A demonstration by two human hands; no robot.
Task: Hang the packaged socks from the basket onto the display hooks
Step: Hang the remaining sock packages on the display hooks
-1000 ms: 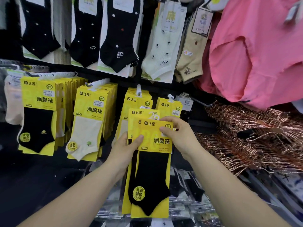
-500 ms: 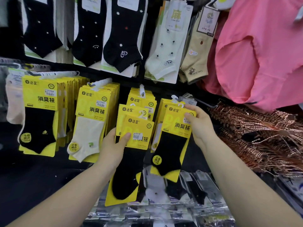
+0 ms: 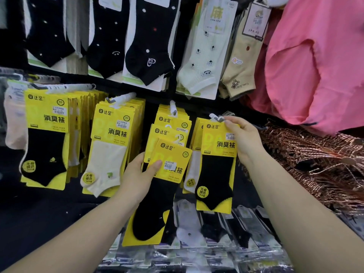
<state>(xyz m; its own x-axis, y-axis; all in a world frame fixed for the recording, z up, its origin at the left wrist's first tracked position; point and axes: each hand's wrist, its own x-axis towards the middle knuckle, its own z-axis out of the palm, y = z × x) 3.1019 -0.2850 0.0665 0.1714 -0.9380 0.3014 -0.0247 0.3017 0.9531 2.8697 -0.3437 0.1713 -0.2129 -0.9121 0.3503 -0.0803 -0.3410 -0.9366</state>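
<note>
My right hand [image 3: 243,141] pinches the top right corner of a yellow pack with a black sock [image 3: 215,168], held up against the rightmost display hook [image 3: 216,117], in front of other packs on that hook. My left hand [image 3: 137,174] grips a small stack of yellow sock packs [image 3: 167,170], thumb on the front card; the front one hangs tilted with a black sock. More yellow packs hang on the middle hook [image 3: 173,110] behind that stack. No basket is in view.
Two full hooks of yellow packs [image 3: 116,134] hang at the left. Black, white and beige socks [image 3: 199,62] hang in the row above. Pink fabric [image 3: 315,66] and copper wire hangers [image 3: 315,164] fill the right. Clear-wrapped socks [image 3: 226,233] lie below.
My right hand pulled one black-sock pack off the stack, carried it right and up, and now holds it at the rightmost hook. My left hand shifted slightly left with the remaining packs.
</note>
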